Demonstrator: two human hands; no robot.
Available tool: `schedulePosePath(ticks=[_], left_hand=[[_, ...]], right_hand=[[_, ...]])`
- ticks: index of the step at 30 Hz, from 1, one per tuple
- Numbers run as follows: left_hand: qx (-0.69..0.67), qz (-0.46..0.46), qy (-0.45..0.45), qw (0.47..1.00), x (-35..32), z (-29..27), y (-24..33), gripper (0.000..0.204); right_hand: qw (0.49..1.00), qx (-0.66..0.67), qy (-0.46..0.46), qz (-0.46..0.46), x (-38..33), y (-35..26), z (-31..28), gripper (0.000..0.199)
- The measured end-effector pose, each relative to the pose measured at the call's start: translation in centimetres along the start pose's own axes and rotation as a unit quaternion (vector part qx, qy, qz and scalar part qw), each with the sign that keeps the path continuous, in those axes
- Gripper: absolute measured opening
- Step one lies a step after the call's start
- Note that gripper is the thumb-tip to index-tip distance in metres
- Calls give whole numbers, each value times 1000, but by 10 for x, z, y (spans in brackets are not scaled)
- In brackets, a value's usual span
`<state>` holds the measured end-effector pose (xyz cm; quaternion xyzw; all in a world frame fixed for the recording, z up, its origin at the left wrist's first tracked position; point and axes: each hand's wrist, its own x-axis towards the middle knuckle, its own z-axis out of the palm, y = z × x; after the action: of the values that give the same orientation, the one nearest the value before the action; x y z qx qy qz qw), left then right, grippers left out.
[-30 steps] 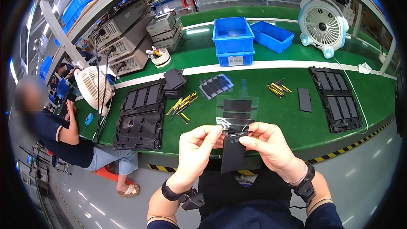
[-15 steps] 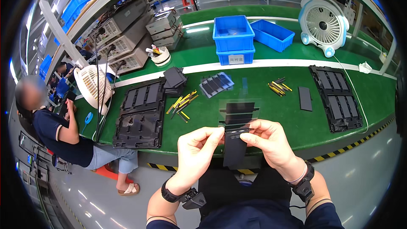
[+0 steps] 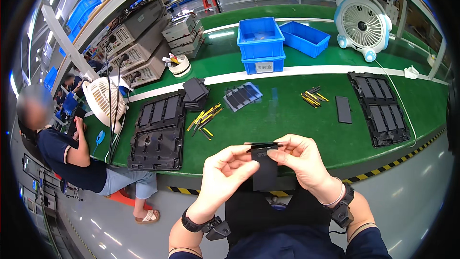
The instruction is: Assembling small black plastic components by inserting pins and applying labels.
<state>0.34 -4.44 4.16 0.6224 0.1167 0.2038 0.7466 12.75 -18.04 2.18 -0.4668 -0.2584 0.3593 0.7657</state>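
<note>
Both hands hold a flat black rectangular pack [image 3: 265, 175] upright above the bench's near edge. My left hand [image 3: 226, 171] is closed at its upper left, thumb and fingertips near the top edge. My right hand [image 3: 304, 161] pinches the upper right corner, the thumb lying across the front. Along the top runs a thin dark edge [image 3: 258, 144], seemingly the clear sheet with black strips turned nearly edge-on. Beyond the hands lies a similar sheet of black strips [image 3: 242, 97]. Another black pack [image 3: 343, 110] rests flat to the right.
Black trays with packs stand left [image 3: 157, 132] and right [image 3: 380, 110]. Yellow-and-black strips lie in two piles, left [image 3: 206, 119] and right [image 3: 314, 97]. Blue bins [image 3: 261, 43] and a white fan [image 3: 363, 26] are farther back. A seated person [image 3: 72, 151] is at the left.
The clear sheet with black strips, which stood face-on above the pack, now shows only as a thin edge. My left fingers have curled in, and the thumb has shifted lower.
</note>
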Motion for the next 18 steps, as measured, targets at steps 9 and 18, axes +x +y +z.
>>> schedulePosePath(ticks=[9,18], left_hand=[[-39,-3,51,998,2,5,-16,18],[11,36,99,994,8,7,-25,14]], right_hand=[[999,22,36,12,-3,0,3,17],[986,-133,63,-81,-9,7,13,32]])
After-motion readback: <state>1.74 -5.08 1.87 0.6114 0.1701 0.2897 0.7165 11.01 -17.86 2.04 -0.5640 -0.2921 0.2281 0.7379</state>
